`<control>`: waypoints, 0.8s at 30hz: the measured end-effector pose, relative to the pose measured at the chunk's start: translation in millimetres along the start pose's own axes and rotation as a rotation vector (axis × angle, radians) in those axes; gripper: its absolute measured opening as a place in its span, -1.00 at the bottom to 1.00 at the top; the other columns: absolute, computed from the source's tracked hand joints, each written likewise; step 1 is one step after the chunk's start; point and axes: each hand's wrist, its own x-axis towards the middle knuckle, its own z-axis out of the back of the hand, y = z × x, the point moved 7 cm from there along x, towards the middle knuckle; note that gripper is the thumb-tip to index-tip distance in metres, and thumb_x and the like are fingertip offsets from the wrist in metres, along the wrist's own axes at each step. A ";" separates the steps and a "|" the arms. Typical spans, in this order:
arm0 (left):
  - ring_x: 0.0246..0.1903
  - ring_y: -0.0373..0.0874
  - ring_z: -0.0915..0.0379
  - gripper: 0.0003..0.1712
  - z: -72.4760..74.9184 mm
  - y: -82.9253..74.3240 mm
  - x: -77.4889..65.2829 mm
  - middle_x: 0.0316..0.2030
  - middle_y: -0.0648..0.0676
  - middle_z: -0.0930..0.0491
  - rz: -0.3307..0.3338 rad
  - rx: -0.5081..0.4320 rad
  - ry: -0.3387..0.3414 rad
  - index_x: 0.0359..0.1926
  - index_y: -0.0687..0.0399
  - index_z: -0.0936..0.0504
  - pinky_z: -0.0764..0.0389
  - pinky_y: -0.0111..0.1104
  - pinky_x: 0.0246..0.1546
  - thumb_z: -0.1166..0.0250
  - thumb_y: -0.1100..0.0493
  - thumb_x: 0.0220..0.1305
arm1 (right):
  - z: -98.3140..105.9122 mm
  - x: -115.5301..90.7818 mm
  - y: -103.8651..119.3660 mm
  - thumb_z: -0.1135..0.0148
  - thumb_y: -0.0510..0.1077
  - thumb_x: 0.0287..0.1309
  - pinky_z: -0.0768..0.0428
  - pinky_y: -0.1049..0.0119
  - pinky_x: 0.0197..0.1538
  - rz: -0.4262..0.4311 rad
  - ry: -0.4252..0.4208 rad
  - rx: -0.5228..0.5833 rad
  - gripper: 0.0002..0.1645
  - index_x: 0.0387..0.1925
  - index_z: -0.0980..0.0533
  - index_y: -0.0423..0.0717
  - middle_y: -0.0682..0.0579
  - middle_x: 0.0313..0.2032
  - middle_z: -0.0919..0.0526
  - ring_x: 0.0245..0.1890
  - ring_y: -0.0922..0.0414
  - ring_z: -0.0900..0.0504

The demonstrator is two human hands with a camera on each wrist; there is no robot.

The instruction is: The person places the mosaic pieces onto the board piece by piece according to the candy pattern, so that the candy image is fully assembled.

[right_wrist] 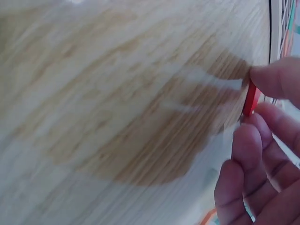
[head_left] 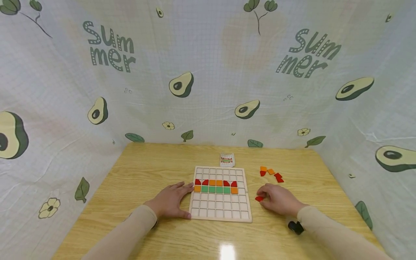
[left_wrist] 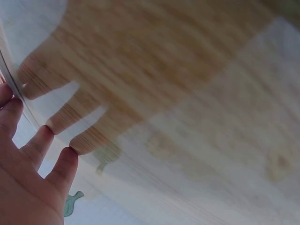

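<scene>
A wooden grid board (head_left: 221,209) lies on the table, with a row of red and orange tiles (head_left: 216,182) above a row of green tiles (head_left: 212,189) that has orange ends. My left hand (head_left: 170,200) rests at the board's left edge, fingers spread; its fingertips touch the edge and tabletop in the left wrist view. Right of the board, my right hand (head_left: 277,198) pinches a red tile (head_left: 259,199) with a curved side between thumb and finger. That red tile (right_wrist: 251,99) shows edge-on in the right wrist view, close to the tabletop.
Loose orange tiles (head_left: 271,172) and red tiles (head_left: 278,177) lie beyond my right hand. A small pattern card (head_left: 227,160) sits behind the board. The glossy wooden table (head_left: 156,159) meets a printed cloth (head_left: 208,119) at the back and sides.
</scene>
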 end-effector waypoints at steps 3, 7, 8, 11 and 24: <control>0.46 0.09 -0.02 0.20 -0.5 0.5 0.7 0.50 -0.15 -0.13 -0.002 0.001 0.000 0.52 -0.17 -0.25 -0.21 0.15 0.29 -0.25 -0.63 -0.07 | -1.0 3.3 -2.5 -0.46 -0.06 0.11 -0.52 0.35 -0.33 -0.039 -0.002 0.001 -0.75 -0.15 -0.65 0.06 0.36 -0.43 -0.49 -0.45 0.33 -0.45; 0.45 0.11 -0.03 0.21 -1.2 1.1 1.3 0.50 -0.14 -0.13 -0.009 -0.005 -0.003 0.52 -0.15 -0.25 -0.21 0.16 0.28 -0.25 -0.63 -0.07 | -0.8 6.0 -3.9 -0.46 -0.07 0.12 -0.49 0.37 -0.36 -0.058 0.006 0.019 -0.74 -0.13 -0.65 0.06 0.36 -0.45 -0.47 -0.46 0.34 -0.42; 0.45 0.11 -0.04 0.21 -1.1 1.1 1.3 0.50 -0.13 -0.14 -0.011 -0.005 -0.006 0.51 -0.14 -0.26 -0.22 0.16 0.28 -0.25 -0.63 -0.07 | -0.1 6.3 -3.0 -0.47 -0.08 0.10 -0.50 0.38 -0.34 -0.047 0.005 0.021 -0.72 -0.12 -0.65 0.07 0.36 -0.41 -0.49 -0.44 0.34 -0.42; 0.45 0.11 -0.04 0.20 -0.7 1.3 1.2 0.50 -0.13 -0.14 -0.011 0.001 -0.008 0.51 -0.14 -0.26 -0.22 0.16 0.28 -0.25 -0.63 -0.07 | 0.6 6.5 -0.3 -0.46 -0.13 0.10 -0.50 0.38 -0.35 -0.001 0.016 0.047 -0.67 -0.06 -0.66 0.08 0.30 -0.28 -0.52 -0.45 0.33 -0.43; 0.45 0.10 -0.03 0.20 0.1 0.3 0.7 0.50 -0.14 -0.14 -0.007 0.007 0.000 0.52 -0.14 -0.26 -0.23 0.16 0.27 -0.25 -0.63 -0.06 | -2.8 9.0 -2.2 -0.45 -0.15 0.14 -0.53 0.37 -0.28 0.022 0.076 0.116 -0.62 0.02 -0.62 0.03 0.28 -0.28 -0.52 -0.36 0.30 -0.45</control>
